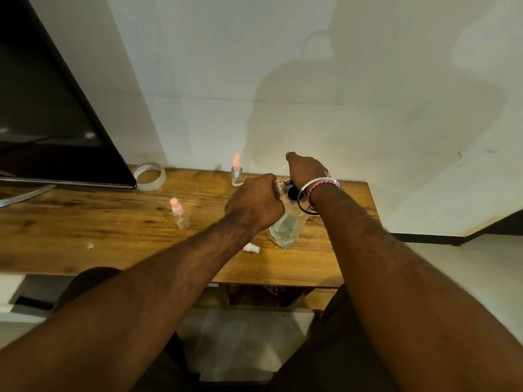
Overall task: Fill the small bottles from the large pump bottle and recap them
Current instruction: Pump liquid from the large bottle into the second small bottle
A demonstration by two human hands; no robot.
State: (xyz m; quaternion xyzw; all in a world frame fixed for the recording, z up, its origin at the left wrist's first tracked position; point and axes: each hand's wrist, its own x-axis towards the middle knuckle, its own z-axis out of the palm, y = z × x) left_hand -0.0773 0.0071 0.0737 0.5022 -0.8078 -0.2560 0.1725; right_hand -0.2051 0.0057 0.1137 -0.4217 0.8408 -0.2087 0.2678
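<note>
Bare table left of the pump bottle, apart from one small bottle; another stands behind-left, a cap lies front-left.

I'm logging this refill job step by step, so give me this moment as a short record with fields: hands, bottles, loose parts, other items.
left hand: left hand grips a small clear bottle held beside the pump head
right hand: right hand rests on top of the large pump bottle; its fingers are hidden
capped small bottles: two with pink caps, one near the wall, one nearer the left, both upright
loose part: white cap lying on the wooden table
other: tape roll, monitor
</note>
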